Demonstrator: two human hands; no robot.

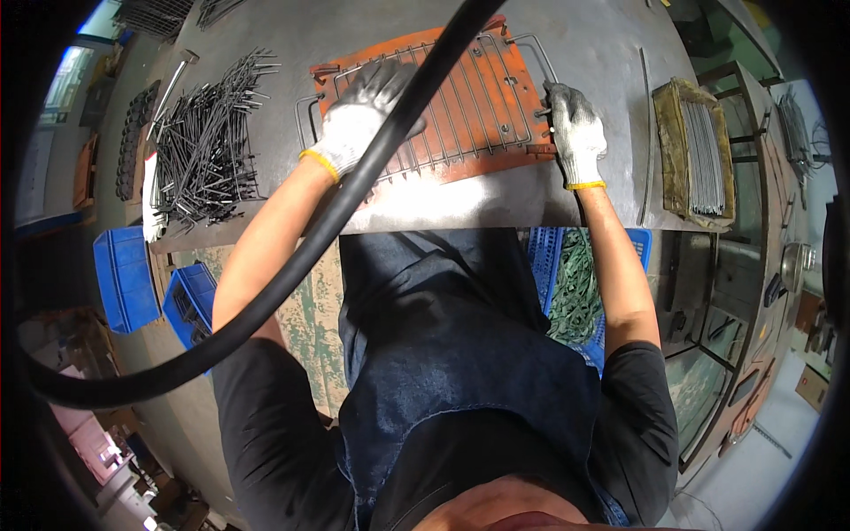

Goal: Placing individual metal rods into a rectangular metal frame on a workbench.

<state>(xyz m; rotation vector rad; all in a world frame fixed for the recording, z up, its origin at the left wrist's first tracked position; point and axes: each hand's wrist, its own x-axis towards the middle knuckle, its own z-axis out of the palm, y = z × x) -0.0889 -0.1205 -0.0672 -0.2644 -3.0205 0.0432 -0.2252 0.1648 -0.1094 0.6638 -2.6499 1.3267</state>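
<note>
A wire rack (462,99) of thin parallel rods, with a bent handle at each end, lies on an orange plate (518,119) fitted with small pegs and blocks. My left hand (363,106), in a white glove with grey-coated fingers, rests over the rack's left part; its fingers are stretched out and apart. At the plate's right edge, my right hand (575,128), gloved alike, has its fingers curled around the rack's right-hand wire handle (546,60). The palm side of both hands is hidden. A thick black cable crosses in front of my left wrist.
The black cable (292,292) curves across the view. A heap of bent wire pieces (208,142) and a hammer (173,88) lie left on the metal table (407,208). At right stands a worn box (695,150) of straight rods. Blue crates (124,279) sit below, one with green strips (577,292).
</note>
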